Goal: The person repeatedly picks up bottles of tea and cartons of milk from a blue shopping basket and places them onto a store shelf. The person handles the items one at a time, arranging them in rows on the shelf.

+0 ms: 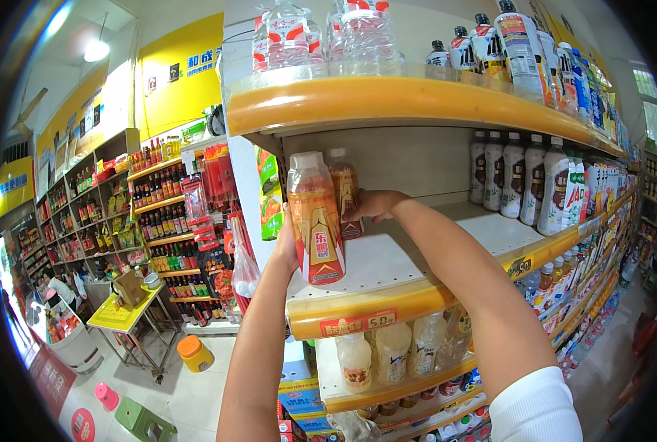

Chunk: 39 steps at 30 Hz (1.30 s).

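Observation:
A large plastic drink bottle with an orange, gold and red label (318, 221) stands upright at the left front of a white metal shelf (394, 262). My left hand (287, 240) is pressed against its left side, fingers partly hidden. Behind it and to its right, a second bottle with a similar label (344, 185) stands close by. My right hand (377, 205) reaches in from the right and grips this rear bottle's right side, with the fingers around it partly hidden.
The shelf above has a yellow front edge (417, 102) and holds water bottles (288, 36). Several white-capped bottles (515, 179) stand farther right. Below are smaller bottles (392, 353). A yellow table (119, 309) and stools (194, 353) stand at left.

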### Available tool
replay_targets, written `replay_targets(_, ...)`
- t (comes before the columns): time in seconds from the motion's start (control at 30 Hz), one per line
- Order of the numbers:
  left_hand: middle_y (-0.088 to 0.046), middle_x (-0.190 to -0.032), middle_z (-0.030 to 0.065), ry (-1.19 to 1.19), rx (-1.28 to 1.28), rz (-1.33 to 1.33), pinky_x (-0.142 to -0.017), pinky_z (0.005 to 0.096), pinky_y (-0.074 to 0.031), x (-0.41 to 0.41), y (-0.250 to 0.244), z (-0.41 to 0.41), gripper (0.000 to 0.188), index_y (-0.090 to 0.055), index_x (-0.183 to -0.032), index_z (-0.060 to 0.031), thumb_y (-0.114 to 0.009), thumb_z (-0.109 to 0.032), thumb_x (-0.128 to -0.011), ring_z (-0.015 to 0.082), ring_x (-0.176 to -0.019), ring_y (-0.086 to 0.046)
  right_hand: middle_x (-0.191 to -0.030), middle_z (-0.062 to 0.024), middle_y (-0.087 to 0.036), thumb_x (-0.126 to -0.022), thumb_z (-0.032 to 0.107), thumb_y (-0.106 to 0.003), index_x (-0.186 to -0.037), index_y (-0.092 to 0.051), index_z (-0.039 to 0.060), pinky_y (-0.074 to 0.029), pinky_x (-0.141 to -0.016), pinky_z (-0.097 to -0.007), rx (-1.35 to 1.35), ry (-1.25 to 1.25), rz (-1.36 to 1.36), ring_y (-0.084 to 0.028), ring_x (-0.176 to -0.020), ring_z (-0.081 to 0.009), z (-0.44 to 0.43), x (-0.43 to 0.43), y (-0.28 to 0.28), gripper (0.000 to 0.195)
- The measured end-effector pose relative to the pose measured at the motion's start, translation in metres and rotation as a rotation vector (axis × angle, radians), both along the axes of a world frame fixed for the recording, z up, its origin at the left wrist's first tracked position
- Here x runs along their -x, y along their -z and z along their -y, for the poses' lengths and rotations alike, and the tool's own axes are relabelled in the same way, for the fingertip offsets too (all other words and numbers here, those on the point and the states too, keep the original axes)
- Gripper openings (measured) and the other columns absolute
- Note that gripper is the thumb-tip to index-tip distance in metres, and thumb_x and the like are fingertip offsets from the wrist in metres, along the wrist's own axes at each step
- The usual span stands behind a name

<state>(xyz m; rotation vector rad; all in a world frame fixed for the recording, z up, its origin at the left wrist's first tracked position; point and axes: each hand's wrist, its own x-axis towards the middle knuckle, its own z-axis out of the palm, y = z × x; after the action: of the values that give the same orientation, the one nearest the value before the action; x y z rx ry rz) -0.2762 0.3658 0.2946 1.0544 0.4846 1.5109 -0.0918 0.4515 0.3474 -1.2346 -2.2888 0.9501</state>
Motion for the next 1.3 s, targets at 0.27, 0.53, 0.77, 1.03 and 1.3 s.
replay_targets(0.27,-0.051,-0.108,0.011,0.034,-0.049,-0.084,-0.081,0.0384,-0.042,0.014,0.015,-0.035,0.064,-0.04,-0.117,-0.0084,-0.027,-0.059,-0.08,0.0238,-0.093,-0.051,-0.126,-0.0158,-0.033,-0.063,0.032,-0.07,-0.122,-0.034,0.0061,-0.035,-0.091,-0.0411,-0.07,0.027,0.117,-0.031,-0.117,-0.0278,0.007,-0.002,-0.008,0.073)
replay_targets(0.53,-0.05,-0.11,0.0116,-0.033,-0.016,-0.154,-0.082,0.0414,-0.041,0.021,0.017,-0.033,0.071,-0.04,-0.118,-0.0092,-0.028,-0.065,-0.076,0.0259,-0.096,-0.051,-0.127,-0.0219,-0.029,-0.065,0.03,-0.068,-0.127,-0.009,-0.0054,-0.033,-0.091,-0.0316,-0.226,0.072,0.179,-0.033,-0.116,-0.0261,0.089,-0.03,-0.036,0.093)
replay_targets(0.77,-0.036,-0.126,0.0132,-0.565,-0.35,0.005,-0.1,0.0322,-0.012,0.042,-0.016,0.052,0.061,-0.031,-0.123,0.003,-0.023,-0.045,-0.086,0.0212,-0.118,-0.03,-0.126,-0.0227,-0.03,-0.076,0.026,-0.059,-0.13,-0.009,0.0018,-0.029,-0.094,-0.0335,-0.558,-0.2,-0.248,-0.033,-0.117,-0.0276,0.258,-0.127,0.038,0.078)
replay_targets(1.03,-0.046,-0.117,0.0106,-0.702,-0.059,0.006,-0.095,0.0315,-0.028,-0.095,0.283,0.314,0.041,-0.041,-0.117,-0.0007,-0.034,-0.025,-0.085,0.0194,-0.11,-0.042,-0.123,-0.0123,-0.037,-0.076,0.007,-0.056,-0.128,-0.021,0.0056,-0.031,-0.093,-0.0322,0.381,0.013,-0.718,-0.037,-0.113,-0.0214,0.359,-0.243,0.359,0.062)
replay_targets(1.3,-0.056,-0.099,0.01,-0.577,0.937,0.085,-0.076,0.0249,-0.042,-0.246,0.53,0.483,0.032,-0.049,-0.106,0.0002,-0.044,-0.005,-0.075,0.0163,-0.089,-0.055,-0.106,-0.0126,-0.049,-0.078,0.004,-0.052,-0.115,-0.037,0.0002,-0.04,-0.08,-0.0235,0.887,0.374,-0.58,-0.048,-0.096,-0.0142,0.47,-0.318,0.588,0.04)
